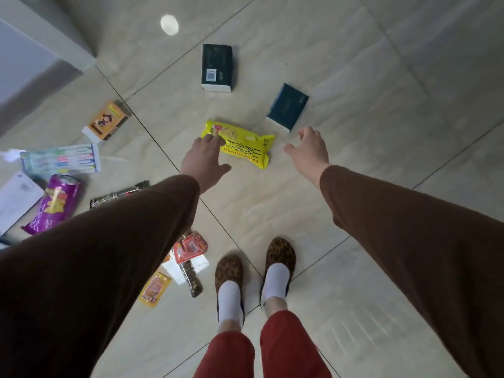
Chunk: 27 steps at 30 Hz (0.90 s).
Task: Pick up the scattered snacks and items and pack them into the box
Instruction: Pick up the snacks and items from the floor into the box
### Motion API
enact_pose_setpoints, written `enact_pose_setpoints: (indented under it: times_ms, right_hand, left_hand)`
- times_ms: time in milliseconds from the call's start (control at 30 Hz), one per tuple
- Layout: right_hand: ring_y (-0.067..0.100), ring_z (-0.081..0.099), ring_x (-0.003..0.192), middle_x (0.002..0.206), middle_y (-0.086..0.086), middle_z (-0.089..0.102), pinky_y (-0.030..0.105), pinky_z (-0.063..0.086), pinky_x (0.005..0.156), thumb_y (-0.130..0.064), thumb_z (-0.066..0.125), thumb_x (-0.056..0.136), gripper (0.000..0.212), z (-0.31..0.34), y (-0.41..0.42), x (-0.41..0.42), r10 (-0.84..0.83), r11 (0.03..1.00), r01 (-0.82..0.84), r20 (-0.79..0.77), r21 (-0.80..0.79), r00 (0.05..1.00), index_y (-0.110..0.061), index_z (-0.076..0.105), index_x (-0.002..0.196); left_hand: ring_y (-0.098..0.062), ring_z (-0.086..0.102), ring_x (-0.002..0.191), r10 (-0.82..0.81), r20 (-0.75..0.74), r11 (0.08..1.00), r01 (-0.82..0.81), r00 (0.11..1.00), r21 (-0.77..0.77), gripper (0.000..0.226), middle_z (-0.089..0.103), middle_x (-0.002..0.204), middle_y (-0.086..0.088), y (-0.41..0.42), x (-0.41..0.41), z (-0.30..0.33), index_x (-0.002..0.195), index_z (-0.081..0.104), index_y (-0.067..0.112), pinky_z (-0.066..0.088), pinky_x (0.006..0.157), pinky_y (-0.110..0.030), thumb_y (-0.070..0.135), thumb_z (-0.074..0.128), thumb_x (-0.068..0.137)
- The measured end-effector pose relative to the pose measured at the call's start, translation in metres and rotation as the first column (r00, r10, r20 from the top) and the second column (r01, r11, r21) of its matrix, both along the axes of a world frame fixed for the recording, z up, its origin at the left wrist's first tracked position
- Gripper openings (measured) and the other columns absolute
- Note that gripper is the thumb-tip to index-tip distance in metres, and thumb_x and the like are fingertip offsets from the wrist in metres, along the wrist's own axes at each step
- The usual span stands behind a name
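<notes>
Now reaching both hands, left [205,159] and right [309,149], spread wide and holding nothing, over crinkled yellow packet [242,145] mid-frame.

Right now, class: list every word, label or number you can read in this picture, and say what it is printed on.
"Yaoshipin", roughly, seen upside down and blurred: yellow snack bag, beside large Chinese characters I cannot make out.
Barcode, digits too small: upright dark box.
Print too blurred to read: purple snack bag, orange carton, toothbrush pack.
Tilted dark box: faint, unreadable mark.
</notes>
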State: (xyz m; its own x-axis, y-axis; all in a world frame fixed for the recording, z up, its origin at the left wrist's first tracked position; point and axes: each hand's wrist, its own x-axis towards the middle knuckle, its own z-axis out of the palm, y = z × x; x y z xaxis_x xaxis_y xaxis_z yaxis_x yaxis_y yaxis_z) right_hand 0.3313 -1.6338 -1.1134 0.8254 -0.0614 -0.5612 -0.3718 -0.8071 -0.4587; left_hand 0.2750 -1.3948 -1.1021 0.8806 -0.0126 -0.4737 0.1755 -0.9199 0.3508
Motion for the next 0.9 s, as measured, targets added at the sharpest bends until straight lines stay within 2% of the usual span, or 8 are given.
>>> enact_pose_setpoints:
  times_ms: [133, 267, 400, 500, 567, 700, 800, 900]
  right_hand:
    - [0.034, 0.049, 0.127, 0.139, 0.017, 0.047, 0.041, 0.039, 0.108, -0.039, 0.066, 0.09, 0.059, -0.042, 0.0, 0.043, -0.127, 0.992, 0.126, -0.045, -0.02, 0.991, -0.004, 0.047, 0.134]
    - [0.035, 0.048, 0.13, 0.144, 0.016, 0.044, 0.041, 0.04, 0.106, -0.043, 0.067, 0.09, 0.068, -0.089, 0.007, 0.08, -0.297, 0.955, 0.297, -0.098, -0.006, 0.95, -0.003, 0.04, 0.138]
    - [0.033, 0.05, 0.13, 0.144, 0.014, 0.044, 0.04, 0.041, 0.104, -0.05, 0.069, 0.087, 0.079, -0.129, 0.014, 0.108, -0.455, 0.887, 0.461, -0.174, -0.004, 0.873, -0.005, 0.035, 0.141]
    - [0.033, 0.055, 0.122, 0.137, 0.011, 0.05, 0.043, 0.046, 0.105, -0.061, 0.074, 0.077, 0.09, -0.155, 0.018, 0.117, -0.544, 0.829, 0.56, -0.26, -0.016, 0.798, -0.008, 0.035, 0.138]
    - [0.032, 0.057, 0.118, 0.132, 0.011, 0.053, 0.046, 0.049, 0.103, -0.06, 0.08, 0.069, 0.093, -0.167, 0.021, 0.119, -0.598, 0.779, 0.627, -0.278, 0.02, 0.752, -0.011, 0.036, 0.134]
    - [0.028, 0.061, 0.113, 0.125, 0.006, 0.061, 0.048, 0.052, 0.099, -0.047, 0.09, 0.061, 0.086, -0.185, 0.026, 0.116, -0.631, 0.705, 0.692, -0.31, 0.153, 0.711, -0.014, 0.047, 0.128]
    - [0.025, 0.067, 0.103, 0.112, 0.003, 0.068, 0.042, 0.055, 0.095, -0.039, 0.089, 0.066, 0.065, -0.167, 0.032, 0.095, -0.606, 0.719, 0.669, -0.301, 0.189, 0.736, -0.012, 0.061, 0.118]
    - [0.023, 0.063, 0.096, 0.108, 0.003, 0.066, 0.031, 0.05, 0.085, -0.033, 0.084, 0.077, 0.054, -0.133, 0.023, 0.062, -0.62, 0.731, 0.658, -0.227, 0.181, 0.751, -0.009, 0.061, 0.119]
  left_hand:
    - [-0.031, 0.046, 0.119, -0.04, 0.031, 0.999, 0.039, 0.999, 0.015, 0.059, 0.053, 0.131, -0.008, -0.002, 0.043, -0.038, 0.134, 0.052, 0.014, 0.044, 0.089, -0.043, 0.025, 0.075, 0.081]
    - [-0.031, 0.046, 0.122, -0.119, 0.022, 0.992, 0.118, 0.993, 0.038, 0.066, 0.053, 0.133, -0.009, 0.002, 0.083, -0.084, 0.139, 0.049, 0.016, 0.045, 0.095, -0.044, 0.025, 0.076, 0.079]
    - [-0.03, 0.045, 0.127, -0.232, -0.068, 0.968, 0.238, 0.97, 0.084, 0.073, 0.051, 0.14, -0.007, 0.011, 0.11, -0.123, 0.143, 0.046, 0.019, 0.044, 0.098, -0.042, 0.033, 0.075, 0.078]
    - [-0.029, 0.049, 0.124, -0.298, -0.151, 0.943, 0.315, 0.943, 0.105, 0.077, 0.054, 0.137, -0.003, 0.018, 0.115, -0.144, 0.141, 0.048, 0.023, 0.044, 0.097, -0.039, 0.043, 0.078, 0.073]
    - [-0.027, 0.05, 0.121, -0.348, -0.167, 0.921, 0.37, 0.923, 0.124, 0.076, 0.058, 0.131, 0.001, 0.023, 0.112, -0.152, 0.138, 0.05, 0.027, 0.04, 0.097, -0.038, 0.051, 0.077, 0.071]
    - [-0.025, 0.045, 0.117, -0.392, -0.195, 0.898, 0.42, 0.899, 0.133, 0.07, 0.061, 0.116, 0.006, 0.032, 0.1, -0.157, 0.13, 0.055, 0.031, 0.037, 0.092, -0.039, 0.061, 0.074, 0.07]
    - [-0.025, 0.044, 0.113, -0.296, -0.207, 0.943, 0.32, 0.932, 0.091, 0.065, 0.06, 0.113, 0.005, 0.036, 0.081, -0.149, 0.124, 0.057, 0.029, 0.036, 0.085, -0.038, 0.06, 0.075, 0.069]
    - [-0.026, 0.045, 0.112, -0.206, -0.213, 0.971, 0.227, 0.955, 0.08, 0.065, 0.06, 0.112, 0.003, 0.038, 0.049, -0.123, 0.121, 0.058, 0.027, 0.037, 0.084, -0.038, 0.062, 0.074, 0.069]
